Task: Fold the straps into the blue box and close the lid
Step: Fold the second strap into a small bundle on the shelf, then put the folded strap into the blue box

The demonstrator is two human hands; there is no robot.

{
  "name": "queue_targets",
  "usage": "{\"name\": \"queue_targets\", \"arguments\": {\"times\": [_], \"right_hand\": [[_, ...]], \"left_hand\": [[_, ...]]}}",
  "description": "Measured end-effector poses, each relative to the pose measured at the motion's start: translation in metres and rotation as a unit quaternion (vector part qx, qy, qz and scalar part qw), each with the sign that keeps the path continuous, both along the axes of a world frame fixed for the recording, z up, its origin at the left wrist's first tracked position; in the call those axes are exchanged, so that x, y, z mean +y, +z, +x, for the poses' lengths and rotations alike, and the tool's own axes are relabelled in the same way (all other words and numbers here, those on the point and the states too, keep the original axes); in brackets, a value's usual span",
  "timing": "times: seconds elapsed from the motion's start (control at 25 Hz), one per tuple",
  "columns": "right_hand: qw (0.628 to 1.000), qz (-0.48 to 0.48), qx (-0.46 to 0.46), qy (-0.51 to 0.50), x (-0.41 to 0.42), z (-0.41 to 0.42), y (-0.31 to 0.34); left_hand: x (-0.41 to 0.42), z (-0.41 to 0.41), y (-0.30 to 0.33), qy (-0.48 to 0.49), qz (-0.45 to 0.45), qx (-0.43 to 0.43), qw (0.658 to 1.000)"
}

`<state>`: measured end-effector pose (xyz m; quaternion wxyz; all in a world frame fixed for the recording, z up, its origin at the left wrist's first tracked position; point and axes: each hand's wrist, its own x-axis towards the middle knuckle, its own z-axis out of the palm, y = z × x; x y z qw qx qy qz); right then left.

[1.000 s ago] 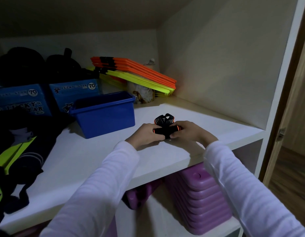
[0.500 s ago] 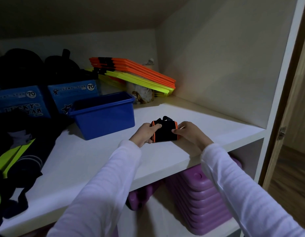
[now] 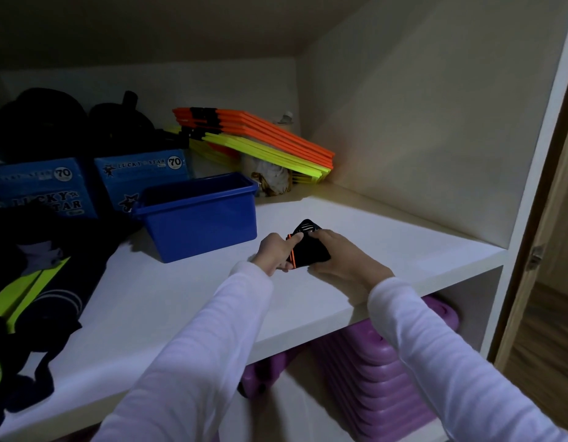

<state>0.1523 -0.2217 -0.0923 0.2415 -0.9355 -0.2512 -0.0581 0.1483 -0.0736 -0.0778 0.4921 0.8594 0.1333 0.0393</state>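
Note:
A black strap with orange edging (image 3: 308, 248) is bunched into a small bundle just above the white shelf (image 3: 388, 237). My left hand (image 3: 274, 253) pinches its left side and my right hand (image 3: 340, 260) cups it from the right and below. An open blue plastic box (image 3: 200, 218) stands on the shelf to the left of my hands, a short gap away. Its inside is dark and I cannot see what lies in it. No lid is visible.
Two blue cardboard boxes (image 3: 142, 173) stand behind the blue box. Orange and yellow flat pieces (image 3: 260, 141) are stacked at the back corner. Dark clothing with a yellow stripe (image 3: 31, 291) fills the shelf's left end. Purple stacked plastic (image 3: 381, 378) sits below.
Both hands have folded the strap tighter and turned the bundle, which now sits tilted and lower against my right palm. The blue box has not moved.

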Motion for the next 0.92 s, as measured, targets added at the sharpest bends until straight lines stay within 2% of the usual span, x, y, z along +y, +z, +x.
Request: {"name": "queue_targets", "arguments": {"times": [0.16,0.24,0.36,0.48,0.56,0.72,0.84,0.92], "right_hand": [[0.996,-0.033,-0.081,-0.036,0.005,0.004,-0.002],[0.996,-0.013,-0.074,-0.038,0.006,0.006,0.004],[0.992,0.11,0.008,-0.054,0.007,0.01,0.019],[0.962,0.251,0.099,-0.025,0.011,0.013,0.032],[0.949,0.284,0.139,0.011,0.013,0.012,0.044],[0.921,0.343,0.165,0.077,0.026,0.014,0.087],[0.857,0.449,0.211,0.139,0.053,0.03,0.131],[0.813,0.48,0.259,0.205,0.075,0.047,0.154]], "left_hand": [[0.002,-0.007,0.005,-0.051,-0.114,0.034,0.992],[0.0,-0.013,0.006,-0.066,-0.18,0.03,0.981],[0.002,-0.017,0.01,-0.088,-0.281,-0.001,0.956],[0.013,-0.012,0.016,-0.101,-0.365,-0.034,0.925],[0.022,-0.011,0.02,-0.104,-0.371,-0.05,0.921],[0.039,-0.011,0.05,-0.127,-0.31,-0.129,0.933],[0.057,-0.01,0.093,-0.086,-0.319,-0.232,0.915],[0.069,-0.004,0.117,-0.041,-0.32,-0.291,0.9]]}}
